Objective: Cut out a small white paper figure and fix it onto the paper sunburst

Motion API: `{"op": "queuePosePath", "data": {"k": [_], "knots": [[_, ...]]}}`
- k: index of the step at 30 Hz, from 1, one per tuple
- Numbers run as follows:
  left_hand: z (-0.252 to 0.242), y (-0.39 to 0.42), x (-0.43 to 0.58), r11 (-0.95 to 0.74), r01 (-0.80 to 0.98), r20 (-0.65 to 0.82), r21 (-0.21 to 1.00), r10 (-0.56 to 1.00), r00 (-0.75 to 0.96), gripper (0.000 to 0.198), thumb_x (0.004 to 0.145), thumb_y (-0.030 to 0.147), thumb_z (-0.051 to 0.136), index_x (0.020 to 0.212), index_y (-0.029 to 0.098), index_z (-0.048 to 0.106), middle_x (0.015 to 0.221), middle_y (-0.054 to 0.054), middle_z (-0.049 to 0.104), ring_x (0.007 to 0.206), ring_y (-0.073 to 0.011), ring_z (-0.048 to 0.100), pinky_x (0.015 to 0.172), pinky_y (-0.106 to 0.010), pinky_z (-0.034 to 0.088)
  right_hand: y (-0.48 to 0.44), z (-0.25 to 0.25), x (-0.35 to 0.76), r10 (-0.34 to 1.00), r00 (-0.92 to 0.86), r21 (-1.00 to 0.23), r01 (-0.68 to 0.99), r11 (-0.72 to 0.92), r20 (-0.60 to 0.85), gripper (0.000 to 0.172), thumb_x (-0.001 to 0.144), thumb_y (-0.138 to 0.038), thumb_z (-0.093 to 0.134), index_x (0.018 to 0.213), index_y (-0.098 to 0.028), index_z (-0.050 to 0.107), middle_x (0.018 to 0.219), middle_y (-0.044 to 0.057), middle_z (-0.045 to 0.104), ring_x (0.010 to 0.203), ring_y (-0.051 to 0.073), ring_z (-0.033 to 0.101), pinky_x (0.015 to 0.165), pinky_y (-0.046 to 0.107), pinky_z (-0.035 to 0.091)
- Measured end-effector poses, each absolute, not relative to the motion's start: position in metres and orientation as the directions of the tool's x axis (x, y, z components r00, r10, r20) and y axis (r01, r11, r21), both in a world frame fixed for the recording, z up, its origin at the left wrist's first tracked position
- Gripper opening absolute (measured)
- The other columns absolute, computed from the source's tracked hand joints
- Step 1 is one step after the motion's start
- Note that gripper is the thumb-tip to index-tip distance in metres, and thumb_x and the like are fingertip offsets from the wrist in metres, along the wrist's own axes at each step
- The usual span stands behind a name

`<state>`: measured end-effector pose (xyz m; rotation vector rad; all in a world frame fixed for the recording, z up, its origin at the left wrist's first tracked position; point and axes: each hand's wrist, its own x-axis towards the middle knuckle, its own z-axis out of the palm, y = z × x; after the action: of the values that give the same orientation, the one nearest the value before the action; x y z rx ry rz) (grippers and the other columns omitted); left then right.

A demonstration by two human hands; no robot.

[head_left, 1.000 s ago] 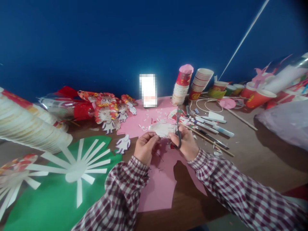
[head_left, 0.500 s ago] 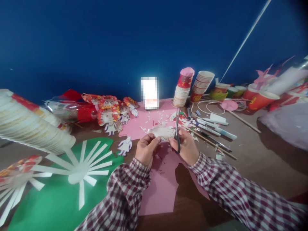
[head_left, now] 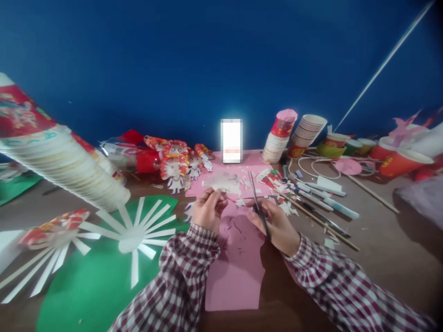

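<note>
My right hand (head_left: 277, 226) holds a pair of scissors (head_left: 260, 210), their narrow blades pointing up and away. My left hand (head_left: 209, 210) is closed, fingertips pinched together, near the lower edge of a white paper piece (head_left: 221, 183) with dark lines on it. I cannot make out what lies between those fingertips. Beneath both hands is a pink sheet (head_left: 235, 286) with small dark trimmings on it. A paper figure with a purple outline (head_left: 189, 211) lies partly hidden behind my left hand. Small white and red scraps (head_left: 270, 177) are strewn beyond my right hand.
Several lion-headed paper figures (head_left: 176, 168) lie left of the pink paper. White paper strips (head_left: 133, 237) fan over green paper (head_left: 86, 286). Tilted cup stacks stand left (head_left: 76, 161) and back right (head_left: 309, 133). Pens (head_left: 318, 198) and a wooden stick (head_left: 372, 193) lie right.
The view has shifted left, so the table things appear farther right. My hands have drawn apart; the scissors have moved away from the white paper piece, which now sits beyond my left fingertips.
</note>
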<state>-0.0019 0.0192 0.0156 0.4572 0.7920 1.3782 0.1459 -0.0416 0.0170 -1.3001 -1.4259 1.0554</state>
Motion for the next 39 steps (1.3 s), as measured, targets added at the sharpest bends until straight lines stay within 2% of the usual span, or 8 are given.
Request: {"op": "queuePosePath", "data": {"k": [5, 9, 16, 20, 27, 31, 35, 39], "knots": [[0.022, 0.025, -0.010, 0.115, -0.756, -0.258, 0.644, 0.963, -0.074, 0.022, 0.055, 0.014, 0.070, 0.064, 0.015, 0.050, 0.052, 0.003, 0.056, 0.052, -0.0070, 0.056, 0.049, -0.015, 0.044, -0.046, 0.018, 0.143, 0.986, -0.160, -0.938, 0.335, 0.095, 0.043, 0.024, 0.072, -0.028, 0.059, 0.092, -0.018, 0.050, 0.060, -0.004, 0.046, 0.050, 0.008, 0.043, 0.047, 0.019, 0.036], [0.022, 0.024, -0.010, 0.144, -0.760, -0.265, 0.634, 0.964, -0.038, 0.020, 0.055, 0.014, 0.069, 0.063, 0.015, 0.051, 0.052, 0.003, 0.056, 0.052, -0.0068, 0.056, 0.048, -0.015, 0.045, -0.047, 0.018, 0.143, 0.981, -0.184, -0.916, 0.379, 0.130, 0.063, 0.024, 0.072, -0.029, 0.059, 0.092, -0.018, 0.051, 0.059, -0.003, 0.048, 0.049, 0.009, 0.045, 0.047, 0.020, 0.036], [0.016, 0.019, -0.004, 0.231, -0.672, -0.268, 0.703, 0.962, 0.050, 0.017, 0.055, 0.016, 0.069, 0.053, 0.011, 0.053, 0.050, 0.001, 0.056, 0.050, -0.0059, 0.054, 0.048, -0.014, 0.045, -0.040, 0.012, 0.145, 0.993, -0.102, -0.987, 0.142, 0.076, 0.062, 0.027, 0.073, -0.029, 0.059, 0.095, -0.018, 0.051, 0.061, -0.004, 0.046, 0.049, 0.007, 0.043, 0.045, 0.019, 0.035], [0.015, 0.009, 0.006, 0.308, -0.570, -0.304, 0.762, 0.947, 0.106, 0.019, 0.056, 0.018, 0.069, 0.068, 0.011, 0.056, 0.054, 0.000, 0.058, 0.051, -0.0086, 0.057, 0.048, -0.017, 0.047, -0.035, 0.015, 0.148, 0.992, 0.095, -0.997, -0.020, 0.079, 0.077, 0.029, 0.070, -0.030, 0.062, 0.094, -0.018, 0.051, 0.068, -0.002, 0.053, 0.059, 0.009, 0.050, 0.049, 0.019, 0.039], [0.017, -0.002, 0.015, 0.359, -0.466, -0.296, 0.809, 0.933, 0.206, 0.035, 0.055, 0.020, 0.071, 0.084, 0.012, 0.053, 0.065, -0.004, 0.063, 0.056, -0.0124, 0.060, 0.048, -0.020, 0.048, -0.027, 0.018, 0.156, 0.973, 0.231, -0.980, -0.194, 0.052, 0.006, 0.032, 0.066, -0.030, 0.065, 0.091, -0.018, 0.050, 0.060, -0.004, 0.054, 0.045, 0.007, 0.047, 0.037, 0.016, 0.035], [0.012, -0.002, 0.016, 0.343, -0.371, -0.264, 0.863, 0.932, 0.249, 0.032, 0.055, 0.022, 0.071, 0.081, 0.011, 0.056, 0.064, -0.002, 0.062, 0.053, -0.0104, 0.058, 0.047, -0.019, 0.047, -0.026, 0.017, 0.157, 0.970, 0.242, -0.976, -0.207, 0.066, 0.014, 0.031, 0.064, -0.027, 0.066, 0.090, -0.018, 0.051, 0.062, -0.004, 0.053, 0.053, 0.008, 0.051, 0.041, 0.017, 0.040], [0.002, -0.001, 0.014, 0.269, -0.301, -0.176, 0.915, 0.937, 0.302, 0.025, 0.059, 0.024, 0.069, 0.078, 0.012, 0.058, 0.057, 0.003, 0.057, 0.046, -0.0059, 0.050, 0.044, -0.017, 0.041, -0.026, 0.018, 0.157, 0.967, 0.253, -0.979, -0.182, 0.089, 0.041, 0.028, 0.067, -0.028, 0.064, 0.090, -0.019, 0.051, 0.062, -0.005, 0.051, 0.046, 0.006, 0.047, 0.039, 0.016, 0.038], [0.000, 0.000, 0.013, 0.276, -0.260, -0.179, 0.925, 0.923, 0.341, 0.025, 0.060, 0.023, 0.069, 0.080, 0.011, 0.059, 0.056, 0.002, 0.058, 0.046, -0.0057, 0.049, 0.044, -0.016, 0.038, -0.029, 0.021, 0.154, 0.965, 0.251, -0.987, -0.119, 0.110, 0.077, 0.028, 0.067, -0.030, 0.062, 0.090, -0.020, 0.050, 0.059, -0.006, 0.047, 0.043, 0.005, 0.043, 0.039, 0.017, 0.035]]}}
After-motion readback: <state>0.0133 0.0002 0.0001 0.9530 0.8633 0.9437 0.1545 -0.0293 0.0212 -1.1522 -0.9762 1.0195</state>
